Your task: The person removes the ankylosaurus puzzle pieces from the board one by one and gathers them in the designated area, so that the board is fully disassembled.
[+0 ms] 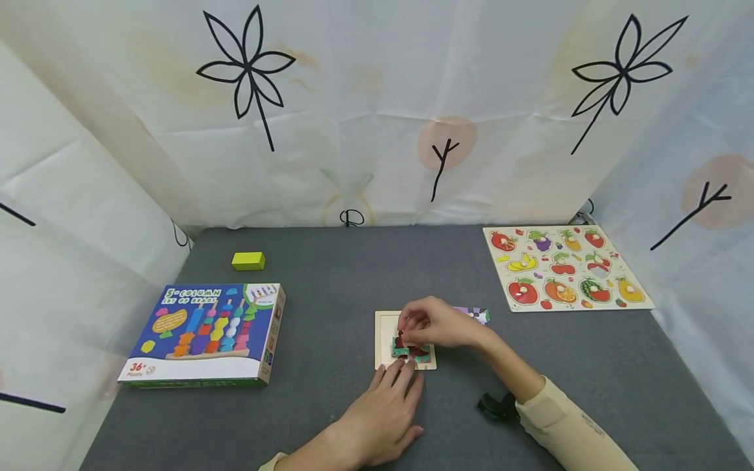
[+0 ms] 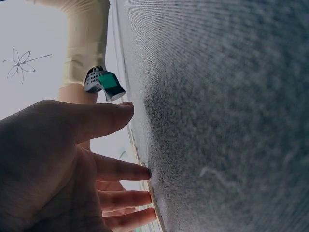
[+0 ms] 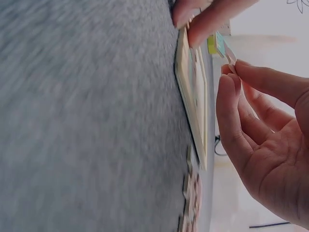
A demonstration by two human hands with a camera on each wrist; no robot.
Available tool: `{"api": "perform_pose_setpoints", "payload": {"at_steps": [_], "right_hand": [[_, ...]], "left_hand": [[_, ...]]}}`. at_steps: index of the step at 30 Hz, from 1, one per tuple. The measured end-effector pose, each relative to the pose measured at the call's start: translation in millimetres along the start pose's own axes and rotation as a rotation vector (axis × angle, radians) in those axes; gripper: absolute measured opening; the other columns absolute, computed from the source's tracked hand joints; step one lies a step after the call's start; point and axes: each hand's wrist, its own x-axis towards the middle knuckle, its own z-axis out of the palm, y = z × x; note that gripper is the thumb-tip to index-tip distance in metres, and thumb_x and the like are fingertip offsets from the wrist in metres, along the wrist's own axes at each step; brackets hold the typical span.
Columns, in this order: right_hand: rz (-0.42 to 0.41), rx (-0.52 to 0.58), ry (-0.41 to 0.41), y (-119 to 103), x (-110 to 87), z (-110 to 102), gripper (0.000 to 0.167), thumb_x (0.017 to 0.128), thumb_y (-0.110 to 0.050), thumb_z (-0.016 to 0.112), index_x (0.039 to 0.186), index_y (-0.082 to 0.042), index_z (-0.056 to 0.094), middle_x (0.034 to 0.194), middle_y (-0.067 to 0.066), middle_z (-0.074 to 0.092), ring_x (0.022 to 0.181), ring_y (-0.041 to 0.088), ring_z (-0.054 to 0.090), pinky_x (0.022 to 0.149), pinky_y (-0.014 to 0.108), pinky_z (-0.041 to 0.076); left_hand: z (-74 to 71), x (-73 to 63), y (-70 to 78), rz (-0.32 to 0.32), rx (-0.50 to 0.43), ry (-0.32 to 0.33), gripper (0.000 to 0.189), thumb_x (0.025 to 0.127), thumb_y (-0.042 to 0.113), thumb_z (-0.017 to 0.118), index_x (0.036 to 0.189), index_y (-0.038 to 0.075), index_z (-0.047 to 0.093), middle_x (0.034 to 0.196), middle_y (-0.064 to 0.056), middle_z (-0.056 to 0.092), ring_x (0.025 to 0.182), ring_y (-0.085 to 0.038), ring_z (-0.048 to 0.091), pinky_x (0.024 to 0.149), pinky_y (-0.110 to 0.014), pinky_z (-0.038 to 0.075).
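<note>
A small square wooden puzzle tray [image 1: 378, 340] lies on the grey table, with teal and dark red-brown pieces fitted along its near part. My right hand [image 1: 438, 322] is over the tray and pinches a teal puzzle piece [image 3: 222, 45] between thumb and fingertips. In the right wrist view that piece is tilted and held above the tray. My left hand [image 1: 383, 412] lies palm down, its extended fingertips resting on the tray's near edge. Loose purple and white puzzle pieces [image 1: 480, 315] lie right of the tray, partly hidden behind my right hand.
A boxed bead set [image 1: 206, 333] lies at the left, with a yellow-green block [image 1: 248, 261] behind it. At the back right is a fruit peg board [image 1: 556, 268]. The black wrist camera [image 1: 497, 407] sits by my right sleeve. Printed white cloth surrounds the table.
</note>
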Motion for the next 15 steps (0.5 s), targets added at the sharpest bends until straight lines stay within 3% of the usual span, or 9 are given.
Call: {"api": "perform_pose_setpoints", "payload": {"at_steps": [9,15], "right_hand": [[0.038,-0.008,0.04,7,-22.5,-13,0.008,0.1,-0.005,0.076,0.107,-0.001,0.075,0.097,0.014,0.079,0.084,0.011,0.072,0.074,0.024,0.06],[0.056,0.008,0.042,10,-36.0,-20,0.011,0.1,-0.005,0.076,0.107,0.001,0.073,0.096,0.017,0.079,0.079,0.015,0.072,0.07,0.033,0.063]], "left_hand": [[-0.1,1.2,1.4,-0.011,-0.014,-0.027,0.072,0.105,0.059,0.063,0.159,0.011,0.052,0.168,-0.009,0.042,0.158,-0.03,0.04,0.121,-0.051,0.05],[-0.5,1.7,1.7,-0.014,-0.02,-0.033,0.072,0.106,0.058,0.062,0.159,0.011,0.052,0.169,-0.01,0.041,0.157,-0.03,0.041,0.12,-0.052,0.05]]}}
